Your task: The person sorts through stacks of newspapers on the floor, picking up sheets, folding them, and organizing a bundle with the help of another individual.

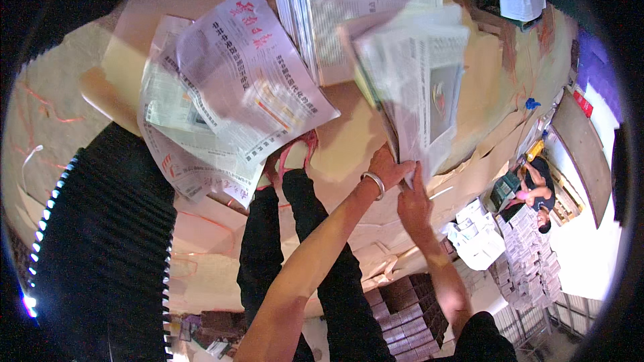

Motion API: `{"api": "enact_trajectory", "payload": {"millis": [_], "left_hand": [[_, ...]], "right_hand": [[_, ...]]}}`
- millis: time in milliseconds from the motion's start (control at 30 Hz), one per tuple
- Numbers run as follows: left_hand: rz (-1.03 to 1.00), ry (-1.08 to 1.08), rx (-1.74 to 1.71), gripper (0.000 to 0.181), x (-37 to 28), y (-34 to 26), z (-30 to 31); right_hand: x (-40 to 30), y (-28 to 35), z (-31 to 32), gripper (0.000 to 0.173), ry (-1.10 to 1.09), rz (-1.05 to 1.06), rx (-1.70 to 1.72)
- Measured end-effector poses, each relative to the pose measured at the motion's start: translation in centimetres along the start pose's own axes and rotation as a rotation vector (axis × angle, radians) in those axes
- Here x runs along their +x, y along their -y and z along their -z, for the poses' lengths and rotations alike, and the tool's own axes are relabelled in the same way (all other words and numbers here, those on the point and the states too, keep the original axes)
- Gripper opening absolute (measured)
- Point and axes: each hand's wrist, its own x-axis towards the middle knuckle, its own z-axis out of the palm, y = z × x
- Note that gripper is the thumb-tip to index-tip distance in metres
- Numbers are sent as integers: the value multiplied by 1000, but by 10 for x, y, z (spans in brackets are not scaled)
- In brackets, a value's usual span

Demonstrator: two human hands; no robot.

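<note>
A sheaf of folded newspapers (410,75) fans out away from me, partly blurred. My left hand (390,168), below which a silver bangle circles the wrist, grips its near end. Right beside it, my right hand (415,206) pinches the same narrow end. Beyond the sheaf stands a thick stack of newspapers (337,25), partly hidden by it. Left of that stack, loose newspapers (241,80) lie overlapping, with a curled top sheet. My feet in red-strapped footwear (298,153) are just below these sheets.
Flattened cardboard (347,120) covers much of the floor. A black ribbed object (110,241) fills the left side. Bundled stacks (410,317) stand low in view. At right, a person (541,191) sits near piled paper (528,246). Orange-red twine (53,110) lies on the floor.
</note>
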Motion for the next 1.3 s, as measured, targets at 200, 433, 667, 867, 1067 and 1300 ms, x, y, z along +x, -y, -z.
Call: {"api": "enact_trajectory", "payload": {"millis": [200, 433, 667, 867, 1067, 1300], "left_hand": [[209, 6, 594, 56, -2, 43, 38], [-468, -845, 277, 17, 17, -80, 122], [-63, -703, 583, 29, 49, 31, 187], [26, -464, 451, 40, 9, 68, 188], [88, -469, -264, 46, 13, -23, 160], [19, -466, -264, 67, 7, -82, 143]], "right_hand": [[12, 25, -82, 34, 401, -62, -98], [138, 150, 4, 37, -520, 289, 386], [212, 192, 10, 76, -596, 281, 80], [213, 171, 14, 60, -508, 364, 42], [208, 167, 65, 35, -276, 332, -44], [113, 140, 88, 32, -124, 333, -3]]}}
